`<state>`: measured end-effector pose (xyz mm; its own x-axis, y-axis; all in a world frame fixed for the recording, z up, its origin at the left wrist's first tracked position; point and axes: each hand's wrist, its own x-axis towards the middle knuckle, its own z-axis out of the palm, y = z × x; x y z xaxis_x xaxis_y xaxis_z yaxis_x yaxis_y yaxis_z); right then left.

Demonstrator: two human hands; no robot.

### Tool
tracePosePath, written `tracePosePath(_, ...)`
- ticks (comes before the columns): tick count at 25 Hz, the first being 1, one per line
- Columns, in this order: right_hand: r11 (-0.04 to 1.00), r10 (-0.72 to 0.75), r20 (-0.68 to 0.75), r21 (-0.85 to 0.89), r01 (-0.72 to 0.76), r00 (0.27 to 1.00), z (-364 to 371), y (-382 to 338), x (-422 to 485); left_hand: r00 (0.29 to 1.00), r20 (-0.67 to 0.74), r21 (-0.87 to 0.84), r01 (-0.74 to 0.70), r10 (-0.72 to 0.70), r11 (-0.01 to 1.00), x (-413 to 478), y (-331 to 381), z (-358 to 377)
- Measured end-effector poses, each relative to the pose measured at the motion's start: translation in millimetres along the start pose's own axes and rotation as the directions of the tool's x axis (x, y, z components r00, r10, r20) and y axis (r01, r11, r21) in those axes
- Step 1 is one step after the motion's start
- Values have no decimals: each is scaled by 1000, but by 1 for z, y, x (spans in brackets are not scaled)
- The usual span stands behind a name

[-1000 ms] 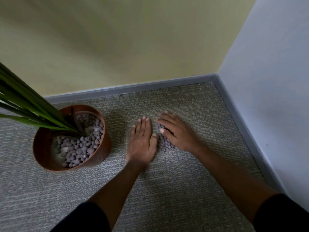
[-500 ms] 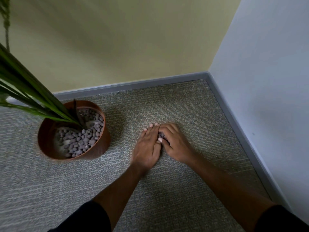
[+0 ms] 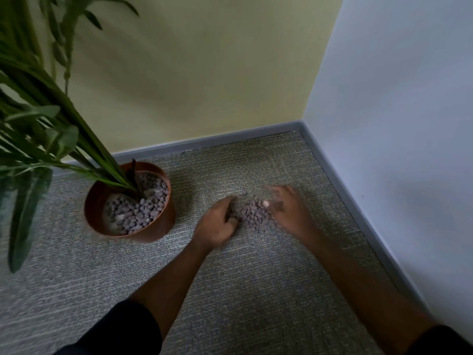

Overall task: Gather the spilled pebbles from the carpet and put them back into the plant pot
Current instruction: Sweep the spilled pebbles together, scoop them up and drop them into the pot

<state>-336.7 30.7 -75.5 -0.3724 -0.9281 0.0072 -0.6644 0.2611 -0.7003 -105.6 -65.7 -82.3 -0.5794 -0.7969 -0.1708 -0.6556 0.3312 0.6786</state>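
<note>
Plant pot [image 3: 133,221] sits on the carpet [image 3: 256,290], leaves leaning left, already part-filled with pebbles. Right of the pot: left hand [image 3: 216,224] curled, fingers dug into the left edge of the spilled pebble pile [image 3: 253,213], can't tell if any are actually gripped. Further right of the pot, right hand [image 3: 286,208] is motion-blurred against the pile's right edge, fingers look loosely spread, grip can't be told.

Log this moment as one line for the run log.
step: gathering | left hand, right hand: flanking pebble pile on carpet | plant pot: upright, left of pile
</note>
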Motion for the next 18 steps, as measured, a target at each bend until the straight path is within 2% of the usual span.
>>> tracePosePath(1, 991, 125, 119, 33, -130, 985, -13, 5, 0, 999, -33, 35, 18, -17, 999, 1, -3, -7)
tracePosePath(2, 977, 211, 230, -29, -210, 950, -22, 9, -2, 998, -37, 61, 47, -45, 997, 1, -5, -11)
tracePosePath(4, 946, 317, 365, -188, -264, 875, -25, 10, -11, 995, 45, 102, 87, -92, 991, -1, -7, -13)
tracePosePath(5, 939, 330, 374, -227, -259, 867, -19, 8, -16, 992, 99, 130, 68, -82, 989, -1, -6, -11)
tracePosePath(8, 951, 279, 280, -212, -224, 918, 4, -3, -19, 986, 161, 153, 11, -36, 988, 0, -2, -6)
tracePosePath(14, 971, 223, 245, -140, -193, 944, 16, -16, -7, 992, 60, 23, -110, 109, 994, 5, 12, 5)
tracePosePath(18, 985, 140, 255, -130, -110, 957, 32, -34, -9, 992, -7, -73, -126, 126, 989, -1, 19, 9)
